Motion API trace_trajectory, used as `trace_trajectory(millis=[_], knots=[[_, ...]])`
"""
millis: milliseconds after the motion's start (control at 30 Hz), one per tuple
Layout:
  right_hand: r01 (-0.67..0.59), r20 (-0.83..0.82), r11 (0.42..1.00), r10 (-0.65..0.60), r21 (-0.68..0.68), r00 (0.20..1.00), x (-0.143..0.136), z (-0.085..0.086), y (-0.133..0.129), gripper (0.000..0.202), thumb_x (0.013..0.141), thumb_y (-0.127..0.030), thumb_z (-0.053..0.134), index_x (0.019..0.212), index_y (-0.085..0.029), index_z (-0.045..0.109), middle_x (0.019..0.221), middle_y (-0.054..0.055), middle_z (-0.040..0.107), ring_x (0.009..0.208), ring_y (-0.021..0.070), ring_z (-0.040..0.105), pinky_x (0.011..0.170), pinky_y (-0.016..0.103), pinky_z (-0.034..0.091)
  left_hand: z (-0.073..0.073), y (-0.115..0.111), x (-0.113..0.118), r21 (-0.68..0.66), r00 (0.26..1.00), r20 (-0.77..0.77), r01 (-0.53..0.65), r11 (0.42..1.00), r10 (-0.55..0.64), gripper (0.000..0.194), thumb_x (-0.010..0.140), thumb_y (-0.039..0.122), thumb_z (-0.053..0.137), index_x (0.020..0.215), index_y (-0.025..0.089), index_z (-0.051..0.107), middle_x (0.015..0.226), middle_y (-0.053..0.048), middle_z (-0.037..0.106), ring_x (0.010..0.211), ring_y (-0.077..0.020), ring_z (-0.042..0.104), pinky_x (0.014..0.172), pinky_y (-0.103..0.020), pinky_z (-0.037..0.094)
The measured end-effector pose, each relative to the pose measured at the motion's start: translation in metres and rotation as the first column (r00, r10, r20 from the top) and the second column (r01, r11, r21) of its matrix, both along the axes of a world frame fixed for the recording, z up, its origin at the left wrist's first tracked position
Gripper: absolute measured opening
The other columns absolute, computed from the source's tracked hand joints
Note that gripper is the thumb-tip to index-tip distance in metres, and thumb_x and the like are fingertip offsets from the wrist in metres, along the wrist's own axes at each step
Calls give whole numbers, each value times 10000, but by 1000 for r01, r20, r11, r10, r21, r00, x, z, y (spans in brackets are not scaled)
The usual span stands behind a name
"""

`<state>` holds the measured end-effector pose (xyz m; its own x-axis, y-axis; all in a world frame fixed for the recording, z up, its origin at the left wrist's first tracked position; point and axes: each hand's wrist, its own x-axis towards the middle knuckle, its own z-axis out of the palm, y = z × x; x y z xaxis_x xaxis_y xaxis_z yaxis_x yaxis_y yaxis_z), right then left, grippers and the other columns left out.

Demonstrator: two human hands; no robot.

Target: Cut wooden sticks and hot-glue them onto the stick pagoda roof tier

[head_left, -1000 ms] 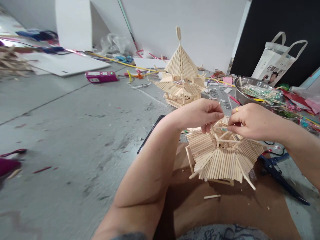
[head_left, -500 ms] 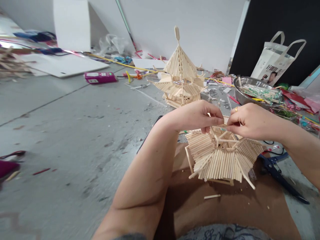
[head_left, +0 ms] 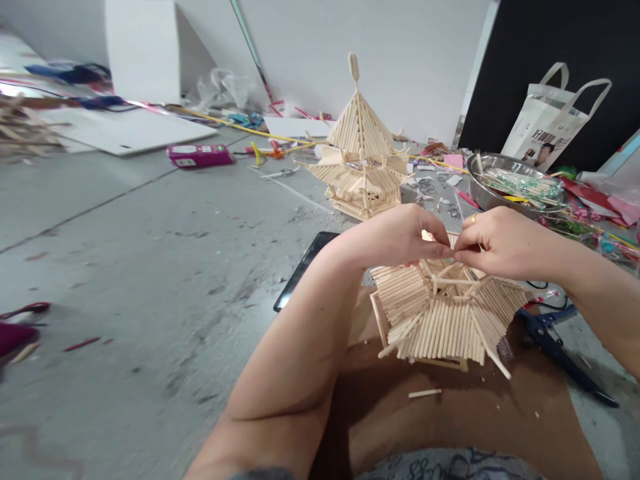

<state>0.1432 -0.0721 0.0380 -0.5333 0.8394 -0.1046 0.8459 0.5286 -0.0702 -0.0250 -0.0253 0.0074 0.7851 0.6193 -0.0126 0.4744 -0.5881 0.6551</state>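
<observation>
A pagoda-like roof section (head_left: pixel 440 330) made of thin round wooden sticks sits low in front of me on brown board. Over its far upper edge, my left hand (head_left: pixel 413 233) is closed in a pinch, thumb against fingers. My right hand (head_left: pixel 495 243), with a ring on one finger, pinches from the other side, and the fingertips of both hands nearly meet. Whatever lies between the fingers is too small or hidden to make out. Beyond the hands stands a taller stick pagoda (head_left: pixel 363 153) with a pointed top.
A short loose stick (head_left: pixel 425 393) lies on the brown board (head_left: pixel 380 413). Blue-handled pliers (head_left: pixel 563 353) rest at the right. A phone (head_left: pixel 303 277) is partly behind my left arm. Farther off are a metal bowl (head_left: pixel 477 190) of sticks, a purple device (head_left: pixel 200 155) and a white bag (head_left: pixel 545 127).
My left hand has shifted slightly right, bringing its fingertips up to those of my right hand. More of the phone shows beside the arm. The right hand and the roof section stay in place.
</observation>
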Motion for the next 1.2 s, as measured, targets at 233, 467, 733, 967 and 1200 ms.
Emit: trace_trajectory(millis=[233, 467, 733, 967, 1200], knots=[[-4, 3, 1000, 4, 4, 1000, 2, -2, 1, 262, 802, -236, 466, 783, -146, 711, 729, 59, 656, 661, 128, 561, 636, 259, 367, 2, 0, 2, 142, 999, -10, 33, 989, -32, 178, 775, 233, 546, 765, 113, 676, 691, -26, 603, 592, -81, 501, 549, -187, 353], [22, 9, 1000, -22, -19, 1000, 5, 1, 0, 285, 815, -265, 445, 809, -152, 706, 726, 60, 648, 662, 132, 554, 628, 263, 358, 2, -1, 4, 170, 999, -50, 25, 985, -17, 198, 790, 239, 528, 676, 110, 627, 695, -22, 569, 577, -74, 465, 548, -194, 334], [122, -62, 979, -134, -163, 989, 14, 4, -4, 325, 774, -261, 470, 1035, -177, 643, 731, 29, 642, 573, 104, 511, 562, 242, 349, 2, 0, 2, 148, 999, -26, 45, 988, -42, 234, 794, 277, 521, 654, 119, 622, 685, -17, 542, 604, -86, 470, 573, -207, 344], [106, -117, 915, -163, -389, 980, 7, 5, 0, 340, 761, -275, 493, 1058, -159, 612, 618, -4, 603, 486, 89, 475, 485, 223, 335, 1, 0, 1, 150, 999, -31, 48, 988, -44, 241, 798, 293, 517, 676, 124, 639, 738, -25, 553, 603, -78, 473, 577, -203, 342], [117, -145, 882, -203, -456, 968, 6, 3, 1, 254, 747, -256, 508, 960, -148, 594, 630, -12, 580, 510, 82, 453, 480, 217, 327, 1, 0, 2, 133, 998, -26, 56, 990, -53, 249, 789, 309, 530, 663, 120, 634, 743, -29, 577, 580, -73, 468, 572, -212, 328]])
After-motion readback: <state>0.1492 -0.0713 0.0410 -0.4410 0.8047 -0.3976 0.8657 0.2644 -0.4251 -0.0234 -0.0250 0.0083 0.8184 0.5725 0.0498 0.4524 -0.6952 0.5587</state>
